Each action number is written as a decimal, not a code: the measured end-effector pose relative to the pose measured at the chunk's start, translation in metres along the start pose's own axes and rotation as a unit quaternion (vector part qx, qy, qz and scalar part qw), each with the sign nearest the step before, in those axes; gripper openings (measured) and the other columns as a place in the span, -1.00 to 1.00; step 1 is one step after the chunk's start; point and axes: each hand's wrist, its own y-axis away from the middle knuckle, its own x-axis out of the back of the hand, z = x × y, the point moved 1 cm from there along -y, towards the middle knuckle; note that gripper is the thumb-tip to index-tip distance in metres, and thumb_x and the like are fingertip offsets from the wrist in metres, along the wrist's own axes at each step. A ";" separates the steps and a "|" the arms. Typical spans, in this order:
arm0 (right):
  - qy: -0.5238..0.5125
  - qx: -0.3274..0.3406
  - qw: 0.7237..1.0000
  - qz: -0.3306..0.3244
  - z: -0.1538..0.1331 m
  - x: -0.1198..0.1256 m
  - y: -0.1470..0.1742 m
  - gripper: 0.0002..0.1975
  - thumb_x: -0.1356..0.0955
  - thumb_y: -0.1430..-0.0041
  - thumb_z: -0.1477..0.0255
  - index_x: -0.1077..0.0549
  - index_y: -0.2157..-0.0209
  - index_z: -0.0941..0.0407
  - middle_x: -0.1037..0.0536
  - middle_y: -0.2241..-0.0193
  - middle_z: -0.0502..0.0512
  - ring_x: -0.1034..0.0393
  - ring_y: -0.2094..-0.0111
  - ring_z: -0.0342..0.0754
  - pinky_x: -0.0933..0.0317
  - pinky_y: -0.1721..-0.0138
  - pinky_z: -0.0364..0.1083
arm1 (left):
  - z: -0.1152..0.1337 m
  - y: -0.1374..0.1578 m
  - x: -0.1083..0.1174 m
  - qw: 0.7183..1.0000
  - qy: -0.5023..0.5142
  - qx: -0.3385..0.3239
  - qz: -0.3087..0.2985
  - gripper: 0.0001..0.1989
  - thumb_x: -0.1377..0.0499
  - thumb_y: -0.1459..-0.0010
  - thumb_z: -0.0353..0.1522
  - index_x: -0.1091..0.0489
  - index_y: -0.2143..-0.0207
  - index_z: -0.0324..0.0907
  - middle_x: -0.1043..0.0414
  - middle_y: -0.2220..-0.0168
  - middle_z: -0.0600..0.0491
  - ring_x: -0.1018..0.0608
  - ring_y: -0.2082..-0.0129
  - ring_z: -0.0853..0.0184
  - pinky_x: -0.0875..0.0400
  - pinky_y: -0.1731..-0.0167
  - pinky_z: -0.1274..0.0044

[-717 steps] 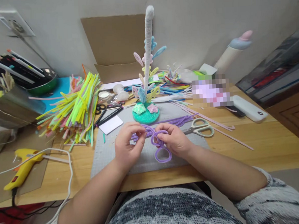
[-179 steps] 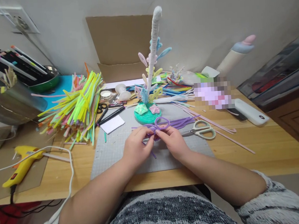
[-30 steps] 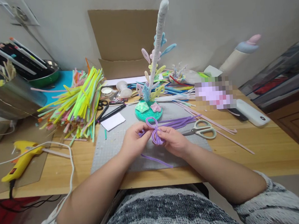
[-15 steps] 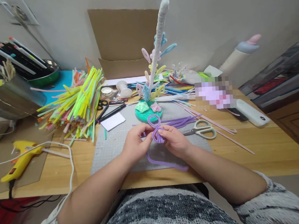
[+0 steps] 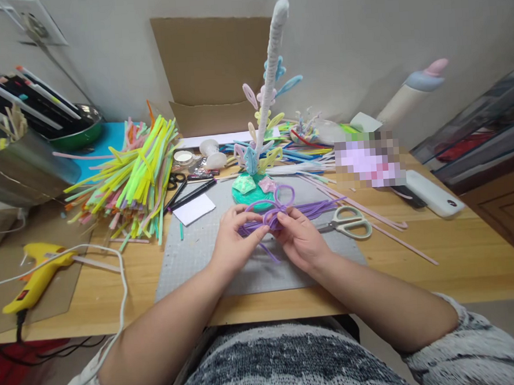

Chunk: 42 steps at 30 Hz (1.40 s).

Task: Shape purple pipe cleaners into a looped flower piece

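Your forearms point(image 5: 161, 332) angled inward, your left hand point(image 5: 237, 238) curled and closed on the purple looped stems point(image 5: 272, 219), your right hand point(image 5: 302, 239) pinching them opposite, above the grey mat point(image 5: 195, 251) on the table point(image 5: 475, 272)

Head view | I see left hand point(image 5: 235, 237) and right hand point(image 5: 304, 241) pinching purple loops point(image 5: 274, 221) between their fingertips | purple tail point(image 5: 270, 253) trailing nearer me than the fingers | green base point(image 5: 249, 201) just beyond them, white stalk point(image 5: 270, 87) above | scissors point(image 5: 353, 223) right of the right fingers | grey mat point(image 5: 191, 260) beneath | glue gun point(image 5: 40, 281) well left
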 end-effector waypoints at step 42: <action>-0.048 -0.190 0.974 -0.115 -0.006 0.005 -0.005 -0.71 -0.32 -0.06 0.16 -0.48 0.38 0.10 -0.51 0.48 -0.03 -0.39 0.46 -0.14 -0.27 0.36 -0.10 | -0.001 -0.008 0.002 0.876 0.417 0.240 -0.008 -0.79 -0.32 0.13 -0.32 -0.40 0.48 -0.25 -0.38 0.54 0.13 -0.36 0.58 0.53 -0.16 0.60 0.65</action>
